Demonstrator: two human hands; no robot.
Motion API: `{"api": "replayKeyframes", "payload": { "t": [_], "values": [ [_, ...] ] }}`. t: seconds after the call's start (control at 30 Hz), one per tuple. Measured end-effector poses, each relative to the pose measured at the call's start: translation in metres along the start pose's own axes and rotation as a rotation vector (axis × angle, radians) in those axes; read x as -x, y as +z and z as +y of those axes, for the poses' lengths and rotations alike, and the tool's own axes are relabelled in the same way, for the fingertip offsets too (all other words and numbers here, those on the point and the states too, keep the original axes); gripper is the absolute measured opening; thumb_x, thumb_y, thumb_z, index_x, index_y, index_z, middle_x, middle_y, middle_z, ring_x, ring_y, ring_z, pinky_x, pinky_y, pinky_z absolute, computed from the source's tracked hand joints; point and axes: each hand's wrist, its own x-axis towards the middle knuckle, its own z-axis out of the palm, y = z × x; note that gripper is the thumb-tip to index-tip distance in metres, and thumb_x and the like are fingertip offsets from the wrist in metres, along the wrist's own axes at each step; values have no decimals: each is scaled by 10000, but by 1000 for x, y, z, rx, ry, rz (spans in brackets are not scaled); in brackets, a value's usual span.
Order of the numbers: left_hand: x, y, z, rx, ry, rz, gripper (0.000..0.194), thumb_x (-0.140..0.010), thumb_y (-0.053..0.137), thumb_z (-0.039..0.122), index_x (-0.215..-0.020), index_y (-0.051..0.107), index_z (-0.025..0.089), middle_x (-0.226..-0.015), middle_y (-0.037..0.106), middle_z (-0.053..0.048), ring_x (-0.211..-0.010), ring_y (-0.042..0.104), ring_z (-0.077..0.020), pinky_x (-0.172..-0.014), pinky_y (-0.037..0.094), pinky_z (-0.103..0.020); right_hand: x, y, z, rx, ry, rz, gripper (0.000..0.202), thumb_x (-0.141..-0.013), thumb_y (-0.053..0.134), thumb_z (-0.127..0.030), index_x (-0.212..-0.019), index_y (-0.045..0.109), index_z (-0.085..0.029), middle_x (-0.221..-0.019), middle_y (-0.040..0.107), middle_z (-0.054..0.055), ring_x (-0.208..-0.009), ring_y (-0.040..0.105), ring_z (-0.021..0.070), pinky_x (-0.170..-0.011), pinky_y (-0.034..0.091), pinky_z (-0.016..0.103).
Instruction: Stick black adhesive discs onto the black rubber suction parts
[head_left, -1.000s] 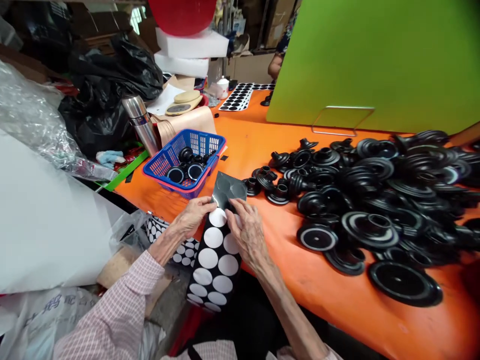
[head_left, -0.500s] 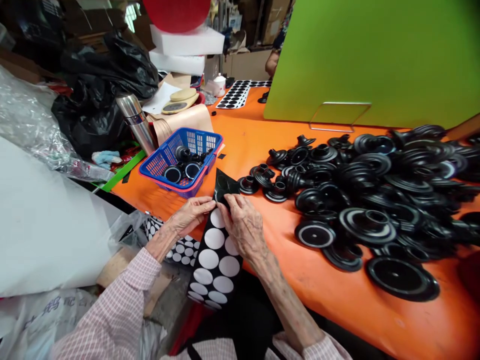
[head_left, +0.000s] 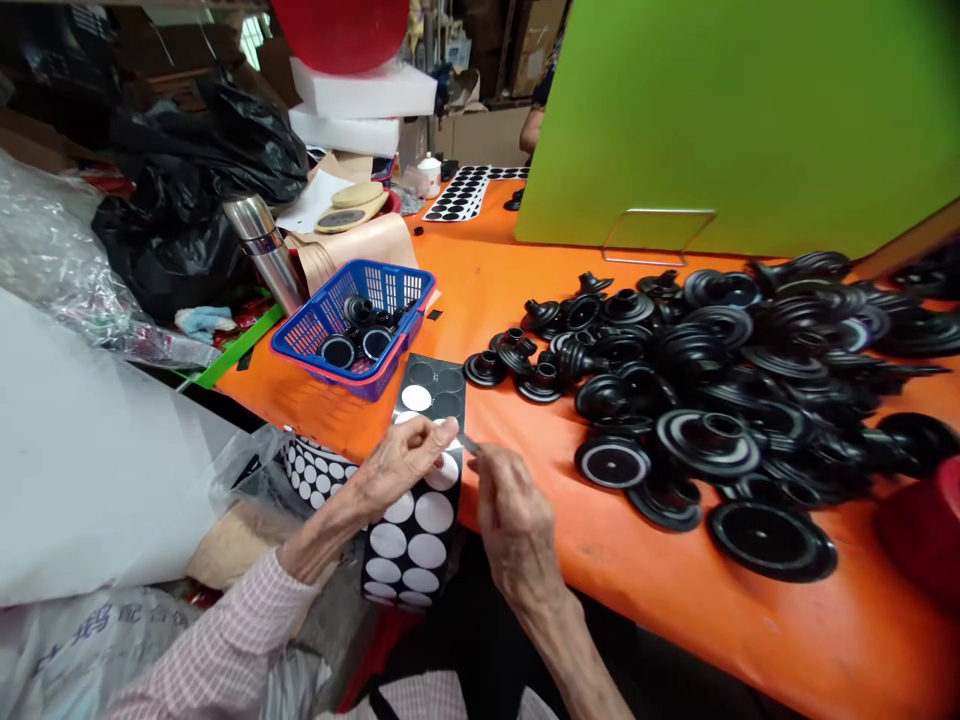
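A black strip (head_left: pixel 389 541) with rows of white round stickers lies over the front edge of the orange table and hangs down. Near its top, some circles are dark and one is white. My left hand (head_left: pixel 401 462) is above the strip, thumb and fingertips pinched together; what they hold, if anything, is too small to name. Just to the right, my right hand (head_left: pixel 517 515) pinches a small, thin, dark piece (head_left: pixel 469 443) between thumb and finger. The fingertips of both hands are close together over the strip's right side.
Beyond the strip, a blue basket (head_left: pixel 281 350) holds several black round parts. A big pile of black flanged parts (head_left: pixel 709 440) covers the right of the orange table (head_left: pixel 480 290). A green board (head_left: pixel 712 120) stands behind. At left is a steel flask (head_left: pixel 264 252).
The strip's top now lies flat on the table, with a white circle near its top. My right hand has moved right and down, away from the strip, with a thin dark piece.
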Motion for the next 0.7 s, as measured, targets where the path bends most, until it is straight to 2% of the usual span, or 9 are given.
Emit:
{"api": "replayKeyframes", "payload": {
  "t": [0.07, 0.13, 0.17, 0.23, 0.3, 0.4, 0.47, 0.6, 0.7],
  "values": [
    [3, 8, 5, 177, -78, -158, 242, -816, 543, 383, -717, 568, 164, -657, 542, 10, -615, 507, -114, -598, 393, -233, 10, -5, -7, -108, 33, -62, 273, -961, 391, -255, -1100, 618, -195, -1073, 681, 125, -930, 675, 221, -717, 549, 342],
    [4, 16, 9, 251, -105, -155, 179, -790, 557, 327, -731, 579, 160, -666, 543, 18, -607, 509, -101, -599, 399, -222, 15, -15, -11, -257, 186, -88, 296, -946, 443, -305, -1193, 575, -210, -1205, 631, 125, -1025, 653, 223, -799, 558, 360],
    [4, 19, 11, 257, -112, -158, 155, -783, 558, 308, -748, 591, 161, -677, 557, 15, -612, 519, -102, -606, 407, -223, 16, -21, -13, -332, 296, -76, 296, -937, 468, -335, -1188, 566, -212, -1189, 633, 115, -1002, 657, 213, -803, 559, 356],
    [5, 27, 15, 195, -101, -224, 161, -792, 539, 302, -791, 628, 167, -689, 598, -4, -623, 548, -124, -618, 425, -243, 17, -35, -13, -449, 520, -19, 241, -922, 498, -385, -1050, 586, -201, -984, 671, 69, -824, 666, 178, -726, 558, 323],
    [5, 38, 21, 8, 13, -258, 189, -804, 544, 315, -842, 671, 179, -697, 631, -27, -639, 567, -156, -665, 450, -286, 19, -48, -10, -515, 664, 66, 239, -897, 532, -432, -867, 575, -199, -737, 623, 5, -647, 607, 144, -624, 522, 282],
    [-2, 63, 33, -243, 232, -139, 231, -786, 602, 309, -976, 686, 208, -886, 675, -67, -783, 589, -208, -871, 434, -374, 26, -66, 0, -527, 755, 219, 268, -861, 579, -464, -811, 564, -200, -645, 552, -33, -587, 535, 121, -586, 468, 254],
    [-14, 85, 41, -339, 281, -89, 292, -801, 596, 332, -1057, 657, 206, -1014, 657, -93, -899, 584, -246, -964, 380, -432, 32, -79, 10, -541, 795, 295, 277, -842, 605, -474, -829, 571, -200, -650, 553, -35, -608, 531, 119, -617, 460, 251],
    [-45, 125, 50, -444, 265, -212, 304, -778, 640, 329, -1043, 614, 182, -880, 631, -74, -874, 589, -258, -883, 433, -439, 42, -100, 36, -733, 893, 338, 304, -773, 678, -479, -804, 568, -197, -645, 573, -34, -616, 536, 114, -628, 451, 241],
    [-57, 132, 47, -409, 219, -260, 120, -779, 619, 232, -884, 581, 187, -696, 560, -3, -724, 580, -193, -769, 482, -374, 45, -110, 48, -832, 923, 385, 325, -706, 741, -459, -776, 559, -199, -651, 582, -39, -594, 535, 99, -593, 446, 215]
  ]
}}
